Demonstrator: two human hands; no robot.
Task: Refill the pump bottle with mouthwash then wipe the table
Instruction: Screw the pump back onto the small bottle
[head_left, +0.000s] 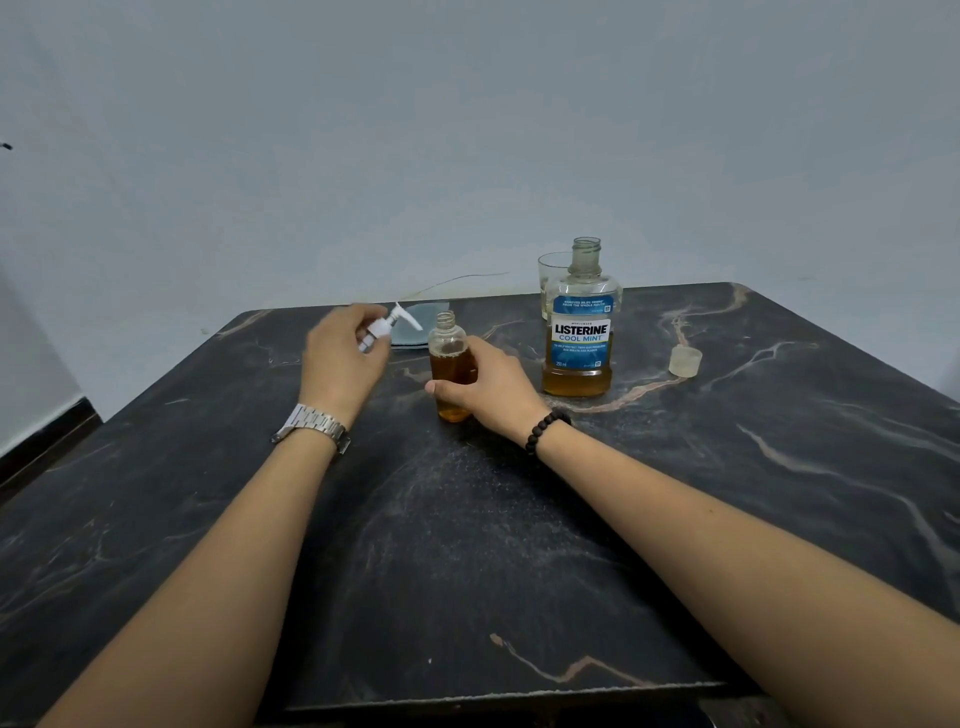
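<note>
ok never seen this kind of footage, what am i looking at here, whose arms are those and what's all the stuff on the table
There is no machine here. The single picture comes from a camera worn on a person's head, looking forward and down, so the two arms are the wearer's own.

The left hand, with a metal watch on its wrist, holds a white pump head in its grip, lifted off its bottle. The right hand, with a beaded bracelet, grips the small pump bottle, which stands open on the dark marble table and is partly full of amber liquid.

To the right stands an uncapped Listerine mouthwash bottle, its clear cap lying further right. Behind it is a drinking glass. A bluish cloth lies behind the pump head.
</note>
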